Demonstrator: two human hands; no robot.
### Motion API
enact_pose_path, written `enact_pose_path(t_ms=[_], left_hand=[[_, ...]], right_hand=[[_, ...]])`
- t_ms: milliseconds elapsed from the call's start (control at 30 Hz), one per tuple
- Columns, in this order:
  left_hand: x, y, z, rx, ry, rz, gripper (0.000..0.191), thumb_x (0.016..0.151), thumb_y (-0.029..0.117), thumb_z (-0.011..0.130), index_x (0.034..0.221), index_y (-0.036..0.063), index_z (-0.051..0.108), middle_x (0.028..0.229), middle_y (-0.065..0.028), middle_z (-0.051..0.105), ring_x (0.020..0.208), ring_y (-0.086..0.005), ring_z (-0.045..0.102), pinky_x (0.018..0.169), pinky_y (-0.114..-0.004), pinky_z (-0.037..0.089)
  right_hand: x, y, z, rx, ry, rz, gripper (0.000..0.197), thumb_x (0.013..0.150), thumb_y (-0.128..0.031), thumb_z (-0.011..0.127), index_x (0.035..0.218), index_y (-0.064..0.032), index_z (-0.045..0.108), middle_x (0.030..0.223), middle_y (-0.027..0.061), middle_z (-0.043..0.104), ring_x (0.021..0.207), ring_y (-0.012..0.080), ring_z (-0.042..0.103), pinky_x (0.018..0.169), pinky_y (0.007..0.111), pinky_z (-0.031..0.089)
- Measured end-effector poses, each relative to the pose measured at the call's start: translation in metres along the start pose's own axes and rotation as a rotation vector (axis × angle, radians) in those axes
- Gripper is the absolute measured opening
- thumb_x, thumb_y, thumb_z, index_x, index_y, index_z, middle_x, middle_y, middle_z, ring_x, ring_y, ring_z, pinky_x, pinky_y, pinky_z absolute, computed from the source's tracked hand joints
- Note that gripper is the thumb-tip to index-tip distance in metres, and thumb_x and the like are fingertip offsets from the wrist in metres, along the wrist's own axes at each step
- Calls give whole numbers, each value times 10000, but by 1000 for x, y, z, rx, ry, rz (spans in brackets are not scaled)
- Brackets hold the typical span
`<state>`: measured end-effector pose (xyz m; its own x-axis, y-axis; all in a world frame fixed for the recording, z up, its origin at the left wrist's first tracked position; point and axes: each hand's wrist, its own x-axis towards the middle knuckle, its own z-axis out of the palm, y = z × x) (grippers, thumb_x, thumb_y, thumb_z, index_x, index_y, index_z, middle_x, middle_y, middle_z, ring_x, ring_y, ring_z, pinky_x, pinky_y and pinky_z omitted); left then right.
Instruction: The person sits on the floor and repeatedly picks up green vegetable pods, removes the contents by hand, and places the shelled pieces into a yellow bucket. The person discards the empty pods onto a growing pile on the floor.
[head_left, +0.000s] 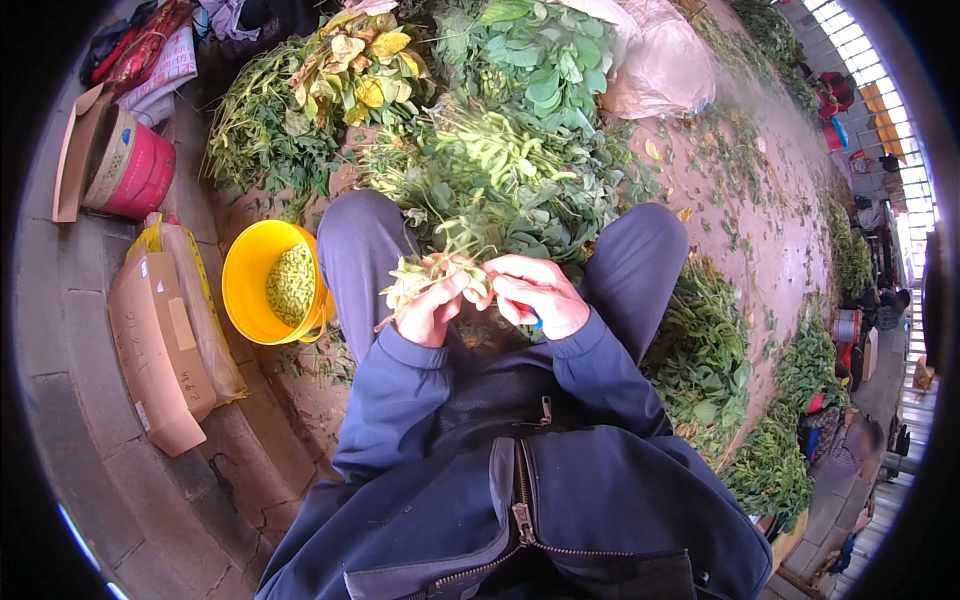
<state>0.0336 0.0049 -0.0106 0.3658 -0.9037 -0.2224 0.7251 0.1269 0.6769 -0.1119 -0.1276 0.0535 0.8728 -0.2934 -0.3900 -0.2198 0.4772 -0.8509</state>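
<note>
My left hand grips a green soybean stalk with several pods hanging from it, above my lap. My right hand meets it from the other side, its fingertips at the pods. A small blue object shows under the curled fingers of that hand; most of it is hidden, so its kind is unclear. Between and beyond my knees lies a heap of cut soybean plants with pods and leaves. By my left knee a yellow bucket is tilted in view, holding shelled green beans.
Left of the bucket are a cardboard box and a pink-and-white bucket on stone paving. A pale plastic sack lies beyond the heap. More soybean plants are piled right of my knee. A person sits at far right.
</note>
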Motion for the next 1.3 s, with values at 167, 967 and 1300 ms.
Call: enact_pose_path(t_ms=[167, 967, 1300], left_hand=[[0, -3, 3, 4, 86, -17, 262, 856, 141, 626, 1054, -29, 600, 817, -66, 649, 685, -131, 601, 562, -196, 416], [-2, -38, -19, -273, 152, -148, 272, 789, 72, 518, 1015, -56, 598, 916, -129, 662, 805, -213, 653, 626, -259, 523], [6, -37, -24, -568, -167, -174, 345, 761, 61, 523, 1090, -36, 559, 1018, -130, 628, 601, -149, 522, 526, -246, 430]], right_hand=[[1, -1, 11, 32, 89, -10, 242, 904, -129, 640, 1104, 5, 610, 837, 13, 642, 597, 37, 468, 518, 190, 357], [6, 18, 37, -1140, 342, -790, 205, 715, -137, 790, 867, -92, 660, 755, 38, 643, 580, 219, 623, 512, 314, 489], [5, 22, 29, -947, 328, -758, 175, 756, -111, 763, 900, -92, 665, 776, 40, 654, 611, 204, 642, 528, 314, 494]])
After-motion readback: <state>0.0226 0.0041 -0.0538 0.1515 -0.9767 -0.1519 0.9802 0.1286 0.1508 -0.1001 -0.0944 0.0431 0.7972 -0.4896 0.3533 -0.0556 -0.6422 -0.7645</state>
